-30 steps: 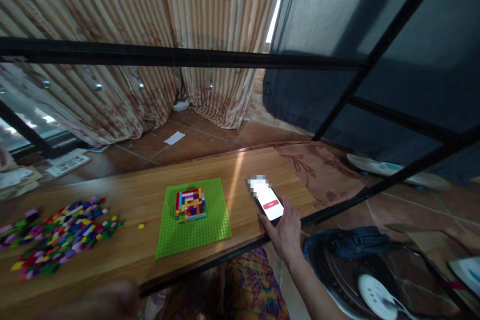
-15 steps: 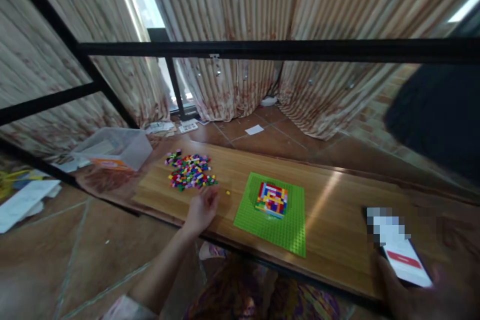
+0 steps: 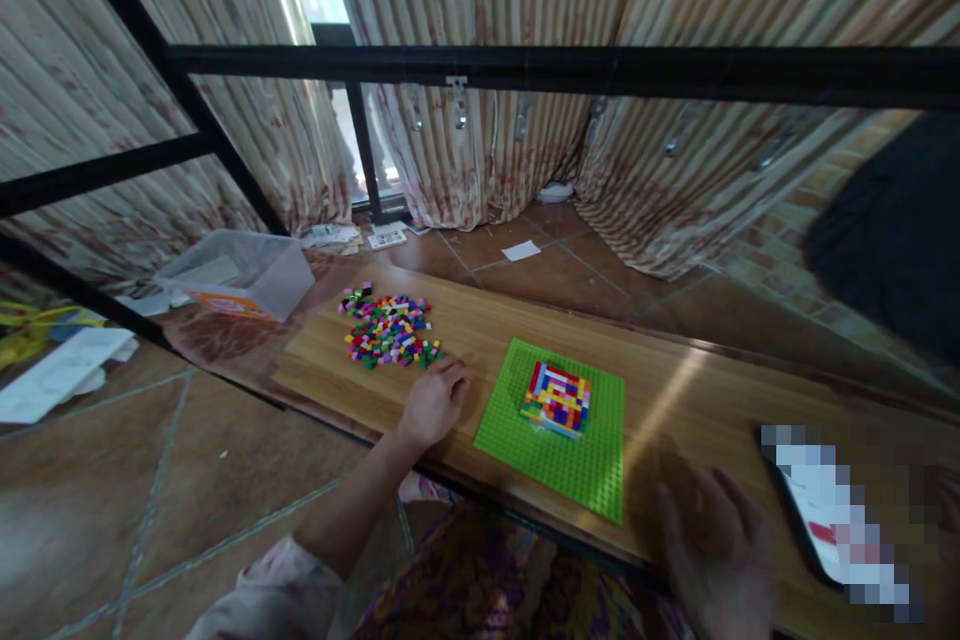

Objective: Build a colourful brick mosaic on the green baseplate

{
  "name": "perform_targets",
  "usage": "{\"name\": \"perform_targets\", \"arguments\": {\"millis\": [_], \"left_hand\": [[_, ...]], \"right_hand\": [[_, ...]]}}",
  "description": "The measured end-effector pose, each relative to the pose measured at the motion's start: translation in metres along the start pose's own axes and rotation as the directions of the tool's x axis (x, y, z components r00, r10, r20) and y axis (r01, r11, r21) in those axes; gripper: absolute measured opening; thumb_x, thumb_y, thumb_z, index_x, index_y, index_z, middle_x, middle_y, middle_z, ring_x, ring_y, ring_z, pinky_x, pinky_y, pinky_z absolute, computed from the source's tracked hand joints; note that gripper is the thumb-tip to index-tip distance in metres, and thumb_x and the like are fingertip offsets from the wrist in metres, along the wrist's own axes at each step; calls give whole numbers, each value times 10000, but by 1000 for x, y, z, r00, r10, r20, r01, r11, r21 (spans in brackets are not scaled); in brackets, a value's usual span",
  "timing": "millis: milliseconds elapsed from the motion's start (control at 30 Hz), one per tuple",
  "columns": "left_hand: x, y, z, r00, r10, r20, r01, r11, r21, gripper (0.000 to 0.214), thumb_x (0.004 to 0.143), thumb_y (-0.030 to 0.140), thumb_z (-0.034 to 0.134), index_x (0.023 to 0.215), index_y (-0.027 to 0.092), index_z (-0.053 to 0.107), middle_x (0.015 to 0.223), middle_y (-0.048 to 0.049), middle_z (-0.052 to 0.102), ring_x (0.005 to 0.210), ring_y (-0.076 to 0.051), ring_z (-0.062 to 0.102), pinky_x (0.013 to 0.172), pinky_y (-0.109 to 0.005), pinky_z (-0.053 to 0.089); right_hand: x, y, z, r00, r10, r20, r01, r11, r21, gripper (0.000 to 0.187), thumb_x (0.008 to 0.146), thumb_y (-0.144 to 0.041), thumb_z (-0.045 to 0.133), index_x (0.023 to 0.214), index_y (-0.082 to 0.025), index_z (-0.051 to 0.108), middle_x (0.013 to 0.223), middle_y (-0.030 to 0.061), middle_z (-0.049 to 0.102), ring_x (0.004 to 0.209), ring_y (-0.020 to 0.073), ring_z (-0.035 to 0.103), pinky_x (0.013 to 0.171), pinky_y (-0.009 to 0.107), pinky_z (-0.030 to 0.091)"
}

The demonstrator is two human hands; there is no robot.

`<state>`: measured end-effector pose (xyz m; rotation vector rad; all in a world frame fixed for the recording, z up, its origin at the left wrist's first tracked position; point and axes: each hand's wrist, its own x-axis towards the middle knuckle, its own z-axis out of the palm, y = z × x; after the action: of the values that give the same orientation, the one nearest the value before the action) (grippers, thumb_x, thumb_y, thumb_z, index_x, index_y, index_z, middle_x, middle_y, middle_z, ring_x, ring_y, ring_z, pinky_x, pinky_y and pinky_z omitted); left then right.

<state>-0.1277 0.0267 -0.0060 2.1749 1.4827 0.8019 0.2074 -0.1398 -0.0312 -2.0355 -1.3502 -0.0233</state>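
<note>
My left hand (image 3: 435, 405) rests on the wooden board (image 3: 675, 400), knuckles up and fingers curled down onto the wood just left of the green baseplate (image 3: 517, 455); whatever lies under the fingertips is hidden. A small block of many-coloured bricks (image 3: 556, 398) stands on the baseplate. A loose pile of small coloured bricks (image 3: 390, 330) lies just beyond my left hand. My right hand (image 3: 712, 545), blurred by motion, hovers over the board's near edge with fingers spread and nothing in it. A phone (image 3: 821, 510) with a lit screen lies on the board to its right.
A clear plastic box (image 3: 240, 272) sits at the board's far left end. Black frame bars (image 3: 525, 70) cross the view ahead. Papers (image 3: 52, 385) lie on the tiled floor at left, and striped curtains hang behind. Patterned cloth covers my lap below the board.
My right hand has let go of the phone and moved left, off it. My left hand has slid right, toward the baseplate, over the spot where a small yellow brick lay. The view swung left.
</note>
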Motion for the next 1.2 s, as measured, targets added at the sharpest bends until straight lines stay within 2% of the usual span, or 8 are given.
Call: {"name": "perform_targets", "arguments": {"millis": [67, 133, 300, 433, 533, 667, 833, 1200], "left_hand": [[-4, 7, 1, 1000, -3, -18, 1, 996, -84, 163, 895, 115, 530, 860, 184, 674, 863, -44, 668, 801, -158, 632, 748, -272, 504], [-8, 20, 3, 999, -11, -40, 4, 982, -187, 162, 908, 140, 530, 885, 193, 681, 837, -30, 667, 768, -143, 632, 714, -254, 499], [-13, 62, 12, 997, 15, -70, -39, 931, -362, 181, 942, 183, 530, 947, 211, 708, 896, -33, 706, 839, -145, 663, 756, -251, 516], [-11, 79, 21, 994, 51, -93, -83, 921, -381, 184, 947, 174, 532, 967, 218, 710, 952, -39, 728, 897, -155, 678, 815, -265, 532], [-11, 80, 26, 992, 71, -105, -102, 941, -322, 180, 948, 166, 533, 982, 222, 700, 970, -36, 736, 897, -157, 682, 815, -270, 537], [-12, 76, 32, 979, 154, -137, -174, 973, -151, 166, 944, 170, 551, 1021, 227, 687, 980, -33, 748, 905, -184, 674, 831, -315, 525], [-10, 76, 36, 955, 252, -153, -261, 965, -39, 167, 961, 173, 531, 1007, 223, 684, 954, -23, 757, 884, -188, 675, 846, -354, 484], [-8, 76, 47, 965, 155, -212, -177, 980, -88, 140, 918, 176, 618, 903, 250, 735, 949, -10, 752, 907, -168, 670, 850, -341, 452]], "right_hand": [[9, -16, 27, 999, -45, -12, 45, 999, 18, 522, 906, -570, 470, 1169, -159, 655, 1296, 167, 584, 1190, 326, 550, 1022, 476, 435], [13, -21, 40, 993, -116, -4, 116, 993, -9, 489, 920, -554, 458, 1072, -151, 689, 1199, 165, 645, 1119, 313, 587, 988, 473, 453], [11, -14, 39, 979, -200, -27, 198, 978, -69, 434, 942, -492, 465, 992, -142, 716, 1120, 155, 691, 1033, 294, 619, 920, 450, 479], [9, -15, 38, 976, -210, -53, 205, 975, -85, 403, 949, -460, 469, 978, -144, 718, 1081, 141, 702, 998, 278, 623, 901, 426, 487], [9, -18, 39, 978, -203, -55, 198, 976, -90, 384, 952, -439, 473, 976, -147, 720, 1068, 133, 706, 986, 269, 621, 893, 416, 487], [9, -21, 38, 978, -196, -66, 189, 977, -97, 381, 957, -424, 466, 967, -144, 723, 1062, 130, 708, 980, 267, 620, 885, 404, 486], [9, -21, 38, 978, -198, -65, 191, 977, -99, 385, 957, -422, 464, 970, -138, 725, 1054, 130, 710, 981, 264, 621, 888, 396, 484], [9, -20, 39, 978, -199, -57, 192, 976, -103, 359, 949, -409, 478, 968, -148, 725, 1054, 129, 711, 967, 265, 616, 866, 402, 486]]}}
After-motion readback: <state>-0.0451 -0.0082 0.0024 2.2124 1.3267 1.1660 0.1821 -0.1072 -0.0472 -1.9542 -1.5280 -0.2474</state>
